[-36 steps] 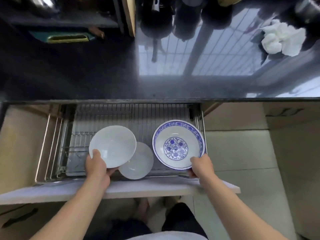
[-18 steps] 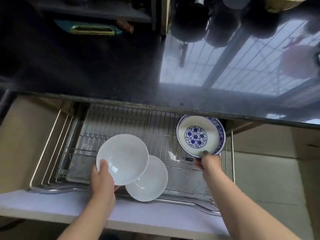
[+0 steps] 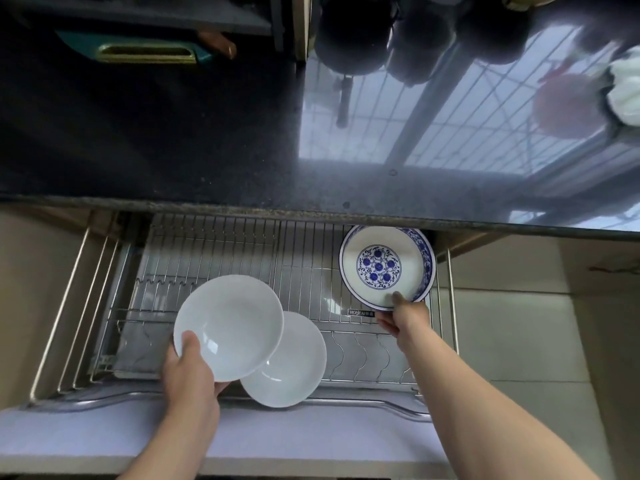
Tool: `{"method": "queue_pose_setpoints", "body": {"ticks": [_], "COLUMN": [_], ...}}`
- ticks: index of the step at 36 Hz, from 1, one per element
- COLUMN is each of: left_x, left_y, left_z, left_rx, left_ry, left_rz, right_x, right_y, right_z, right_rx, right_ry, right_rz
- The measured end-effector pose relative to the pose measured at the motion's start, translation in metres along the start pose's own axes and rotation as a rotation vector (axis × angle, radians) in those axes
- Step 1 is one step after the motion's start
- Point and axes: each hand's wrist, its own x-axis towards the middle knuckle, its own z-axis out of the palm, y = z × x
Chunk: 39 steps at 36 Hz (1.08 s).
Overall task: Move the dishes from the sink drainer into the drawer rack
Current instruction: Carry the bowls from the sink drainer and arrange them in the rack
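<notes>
The wire drawer rack (image 3: 242,258) is pulled out below the dark countertop. My right hand (image 3: 401,317) pinches the near rim of a blue-patterned bowl (image 3: 386,266), held at the rack's back right corner, partly under the counter edge. My left hand (image 3: 188,372) grips the rim of a white plate (image 3: 228,327), thumb on top, above the rack's front left. A second white plate (image 3: 291,365) lies just under and right of it, at the front of the rack; whether my fingers also hold it is hidden.
A glossy dark countertop (image 3: 173,140) overhangs the back of the drawer. A white cloth (image 3: 625,88) sits at the far right of the counter. The drawer's pale front panel (image 3: 311,441) runs across near me. Tiled floor shows to the right.
My right hand carried the blue-patterned bowl from the front right of the rack to its back right corner. The left hand with the white plate stayed roughly in place.
</notes>
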Motion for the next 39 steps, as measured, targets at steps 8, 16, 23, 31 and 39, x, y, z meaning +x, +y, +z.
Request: {"method": "queue_pose_setpoints", "body": {"ticks": [8,16,23,31,39], "left_x": [-0.008,-0.019,-0.019,-0.005,-0.007], "left_y": [0.002,-0.004,-0.006,-0.008,-0.010], "left_z": [0.001,0.003,0.001,-0.001,-0.001], "left_rx": [-0.014,0.193,0.307,0.298,0.401], "left_ry": [-0.083,-0.345,-0.460,-0.261,-0.267], "left_rz": [-0.004,0.133,0.120,0.136,0.171], "right_x": [-0.077,-0.176,-0.145,-0.129,-0.130], "right_y": [0.002,0.025,0.038,0.059,0.058], "right_z": [-0.008,0.021,0.024,0.036,0.044], "right_rx": [-0.165,-0.639,-1.062,-1.354,-1.453], "right_ry": [-0.064,-0.588,-0.313,-0.323,-0.274], "right_rz": [0.115,-0.202,-0.446,-0.535,-0.562]}}
